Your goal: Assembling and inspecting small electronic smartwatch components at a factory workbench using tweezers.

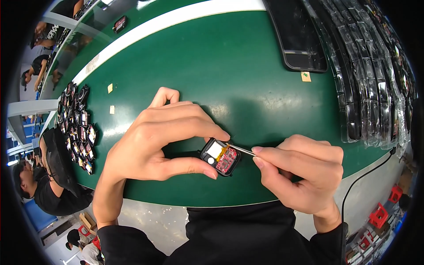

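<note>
Black device housing (pixel 204 155), circuit board (pixel 227 160) apparently seated but uncovered, is pinched by left hand (pixel 157 137) while right hand (pixel 304 168) grips metal tool (pixel 242 150).

A broad green worktop (pixel 238 53) fills most of my view, its surface catching soft patches of light, with a white strip (pixel 198 15) curving across its far side. Below it I see pale grey floor (pixel 148 218). Red plastic stools (pixel 378 215) stand off to the right; to the left, a whitish beam (pixel 33 107) juts in near a small bright lamp (pixel 13 163).
</note>
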A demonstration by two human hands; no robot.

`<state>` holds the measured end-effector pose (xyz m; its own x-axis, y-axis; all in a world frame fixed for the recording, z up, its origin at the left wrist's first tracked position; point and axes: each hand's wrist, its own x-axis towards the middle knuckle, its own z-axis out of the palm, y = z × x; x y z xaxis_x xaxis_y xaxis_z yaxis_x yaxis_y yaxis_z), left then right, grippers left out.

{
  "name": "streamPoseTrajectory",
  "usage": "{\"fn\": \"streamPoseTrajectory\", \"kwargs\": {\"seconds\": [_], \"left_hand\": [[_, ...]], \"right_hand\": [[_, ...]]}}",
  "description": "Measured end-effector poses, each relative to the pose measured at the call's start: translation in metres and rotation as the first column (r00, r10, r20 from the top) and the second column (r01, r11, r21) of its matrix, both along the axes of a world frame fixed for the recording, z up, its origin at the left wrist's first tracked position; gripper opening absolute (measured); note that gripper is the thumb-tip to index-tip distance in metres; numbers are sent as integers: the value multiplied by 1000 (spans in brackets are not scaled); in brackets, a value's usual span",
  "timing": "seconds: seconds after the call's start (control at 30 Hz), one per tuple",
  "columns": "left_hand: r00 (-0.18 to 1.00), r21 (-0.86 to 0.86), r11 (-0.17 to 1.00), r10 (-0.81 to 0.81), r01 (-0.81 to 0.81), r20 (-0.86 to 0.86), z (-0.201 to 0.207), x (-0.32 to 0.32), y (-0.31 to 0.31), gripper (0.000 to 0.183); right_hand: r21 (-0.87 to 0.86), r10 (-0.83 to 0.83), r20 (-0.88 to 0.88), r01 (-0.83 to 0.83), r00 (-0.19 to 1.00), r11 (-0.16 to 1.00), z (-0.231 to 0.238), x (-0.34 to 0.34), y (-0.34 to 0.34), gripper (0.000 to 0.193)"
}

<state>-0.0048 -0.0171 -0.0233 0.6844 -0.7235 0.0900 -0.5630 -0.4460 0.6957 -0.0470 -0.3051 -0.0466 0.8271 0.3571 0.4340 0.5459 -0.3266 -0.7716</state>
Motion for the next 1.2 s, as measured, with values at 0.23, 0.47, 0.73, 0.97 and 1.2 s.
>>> {"fn": "streamPoseTrajectory", "kwargs": {"seconds": [0.23, 0.47, 0.73, 0.97, 1.2], "left_hand": [[1000, 34, 999, 1, -1, 5, 2, -1, -2, 60], [997, 48, 998, -34, 31, 68, 2, 0, -4, 56], [997, 40, 998, -40, 38, 59, 3, 0, -4, 53], [999, 66, 998, -22, 19, 43, 2, 0, -4, 56], [993, 48, 999, -9, 3, 119, -2, -3, -4, 56]], "right_hand": [[8, 25, -17, -25, 1000, 1000, -3, 0, 0, 26], [-18, 20, -11, -20, 1000, 1000, -3, 0, 1, 26], [-31, 1, -36, -2, 999, 1000, -1, -1, 2, 25], [-35, 25, -30, -26, 999, 999, -2, 0, 1, 24], [19, 38, -8, -38, 999, 999, -6, -2, 3, 26]]}}
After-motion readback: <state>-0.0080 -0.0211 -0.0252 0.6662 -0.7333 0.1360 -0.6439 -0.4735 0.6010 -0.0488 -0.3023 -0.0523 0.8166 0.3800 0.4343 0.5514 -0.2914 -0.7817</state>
